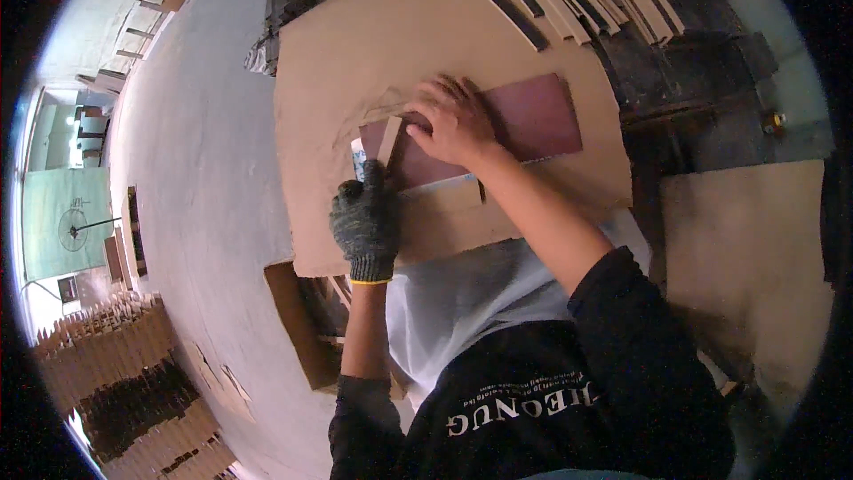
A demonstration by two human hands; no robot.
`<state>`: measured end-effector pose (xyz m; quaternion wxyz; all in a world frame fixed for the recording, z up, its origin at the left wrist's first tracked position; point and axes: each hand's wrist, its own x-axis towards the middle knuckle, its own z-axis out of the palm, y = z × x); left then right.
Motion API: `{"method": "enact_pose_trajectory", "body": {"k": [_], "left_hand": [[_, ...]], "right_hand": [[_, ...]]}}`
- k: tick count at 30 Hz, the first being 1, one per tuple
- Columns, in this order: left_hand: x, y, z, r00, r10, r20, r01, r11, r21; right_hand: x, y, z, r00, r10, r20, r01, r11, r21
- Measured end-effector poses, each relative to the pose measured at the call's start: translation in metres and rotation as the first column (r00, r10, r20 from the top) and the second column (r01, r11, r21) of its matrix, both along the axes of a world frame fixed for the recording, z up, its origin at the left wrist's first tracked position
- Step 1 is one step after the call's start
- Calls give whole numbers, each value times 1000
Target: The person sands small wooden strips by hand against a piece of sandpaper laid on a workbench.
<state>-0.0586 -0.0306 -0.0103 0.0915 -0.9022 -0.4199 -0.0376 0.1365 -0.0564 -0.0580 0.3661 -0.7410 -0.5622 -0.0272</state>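
My left hand (366, 222), in a dark knitted glove with a yellow cuff edge, is closed on the lower end of a short pale wooden strip (389, 140). The strip lies tilted across the left end of a maroon sheet (538, 116) that looks like sandpaper. My bare right hand (453, 120) rests on the sheet's middle, fingers spread and palm down. Its thumb points toward the strip without clearly gripping it. Beneath everything is a brown cardboard sheet (329, 62), dusty near the strip. A pale piece (453, 200) shows along the maroon sheet's near edge.
Several narrow wooden strips (560, 4) lie at the cardboard's far right corner. An open cardboard box (298, 329) stands below its near left edge. Stacks of wooden pieces (115, 364) sit on the floor at lower left; a standing fan (75, 229) is farther off. Another brown board (751, 249) is at right.
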Motion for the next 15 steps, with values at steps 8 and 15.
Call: {"method": "enact_pose_trajectory", "body": {"k": [8, 15], "left_hand": [[-10, -3, 11, 932, 63, 356, 5, 983, -185], [2, -11, 27, 968, 219, 122, -150, 896, -418]], "right_hand": [[4, 2, -6, 999, 35, 11, -35, 999, 31], [3, -4, 4, 999, 5, -41, -3, 999, 41]]}}
